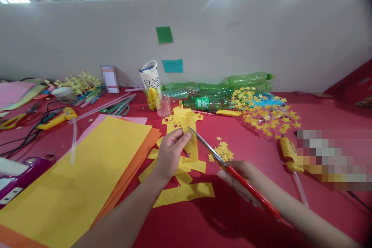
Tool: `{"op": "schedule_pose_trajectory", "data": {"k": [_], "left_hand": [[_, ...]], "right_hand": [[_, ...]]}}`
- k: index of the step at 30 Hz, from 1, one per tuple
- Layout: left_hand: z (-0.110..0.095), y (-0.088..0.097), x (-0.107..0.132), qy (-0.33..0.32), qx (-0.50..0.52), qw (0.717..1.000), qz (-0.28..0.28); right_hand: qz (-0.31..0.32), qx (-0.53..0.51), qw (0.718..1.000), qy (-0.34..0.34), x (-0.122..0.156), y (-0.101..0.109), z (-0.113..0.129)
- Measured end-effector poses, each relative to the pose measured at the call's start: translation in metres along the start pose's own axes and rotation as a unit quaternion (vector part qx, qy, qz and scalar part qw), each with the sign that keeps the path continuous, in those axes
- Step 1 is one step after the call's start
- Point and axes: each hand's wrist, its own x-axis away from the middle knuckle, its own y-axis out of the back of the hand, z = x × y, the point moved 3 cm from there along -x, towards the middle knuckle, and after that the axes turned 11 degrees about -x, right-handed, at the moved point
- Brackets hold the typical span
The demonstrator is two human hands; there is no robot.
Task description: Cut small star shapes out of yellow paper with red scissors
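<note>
My left hand [171, 147] is closed in a pinch at the edge of a yellow paper strip [191, 145]. The scissors [207, 145] are in my right hand [242, 180], which wraps round their red handles. Their blades look nearly closed, and the tips reach the strip just beside my left thumb. Below and behind my left hand lie several cut yellow paper pieces [188, 193], some with star-shaped holes. A small pile of yellow paper stars [223, 151] sits beyond my right hand.
Yellow sheets [87, 166] over orange and pink ones cover the left. Yellow glue guns [59, 119] lie at both sides. Green bottles [213, 102], a white tumbler [151, 79] and a yellow cutter [229, 113] are at the back. Many stars [267, 114] spread at the right.
</note>
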Motion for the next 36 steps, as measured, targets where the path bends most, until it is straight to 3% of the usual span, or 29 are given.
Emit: {"op": "schedule_pose_trajectory", "data": {"k": [7, 13, 17, 20, 27, 36], "left_hand": [[-0.007, 0.004, -0.003, -0.020, -0.028, 0.999, 0.016], [-0.011, 0.015, -0.009, -0.062, -0.057, 0.996, -0.028], [-0.002, 0.015, -0.010, -0.050, -0.002, 0.999, -0.018], [0.002, 0.010, -0.009, -0.039, 0.044, 0.998, -0.003], [0.005, 0.001, -0.003, -0.033, 0.101, 0.994, -0.013], [0.006, 0.002, -0.002, -0.021, 0.105, 0.994, 0.003]], "right_hand": [[-0.019, 0.015, 1.000, 0.006, -0.001, 0.000, -0.004], [-0.010, 0.030, 0.999, 0.028, -0.003, 0.001, -0.002], [0.034, -0.014, 0.999, -0.014, -0.002, -0.002, -0.003], [0.028, -0.051, 0.998, -0.028, 0.001, -0.004, -0.002], [0.046, -0.069, 0.996, 0.042, 0.003, -0.009, 0.002], [0.061, -0.057, 0.994, 0.065, 0.003, -0.010, 0.000]]}}
